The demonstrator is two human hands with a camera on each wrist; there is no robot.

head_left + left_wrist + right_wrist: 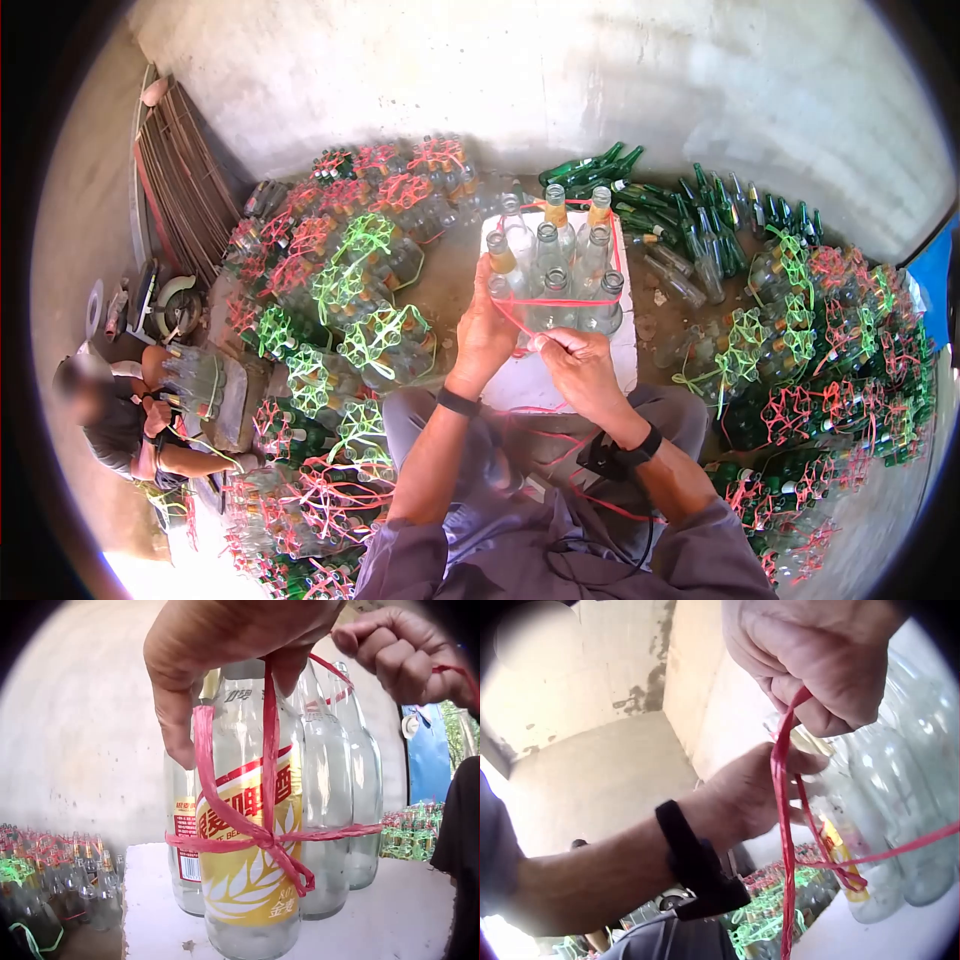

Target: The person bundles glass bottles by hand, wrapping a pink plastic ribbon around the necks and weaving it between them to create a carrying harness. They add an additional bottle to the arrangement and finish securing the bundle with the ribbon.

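Note:
A cluster of clear glass bottles point(556, 270) stands upright on a white block point(530, 385) between the person's knees. Red plastic twine point(334, 834) runs round the bottles at mid-height and crosses in a knot over a yellow beer label point(251, 881). At the near left corner, the left hand point(485, 325) grips the neck of the labelled bottle point(251, 934) from above, with a strand of twine rising past its fingers. Close beside it, the right hand point(580, 370) holds the twine in curled fingers. A taut length passes out of that fist point(810, 667), and a tail hangs below.
Bottle bundles tied with red and green twine point(385, 335) crowd the floor at left, and more bundles point(800, 330) at right. Loose green bottles point(690, 215) lie by the back wall point(480, 80). Another person point(120, 420) sits at far left, near leaning slats point(180, 180).

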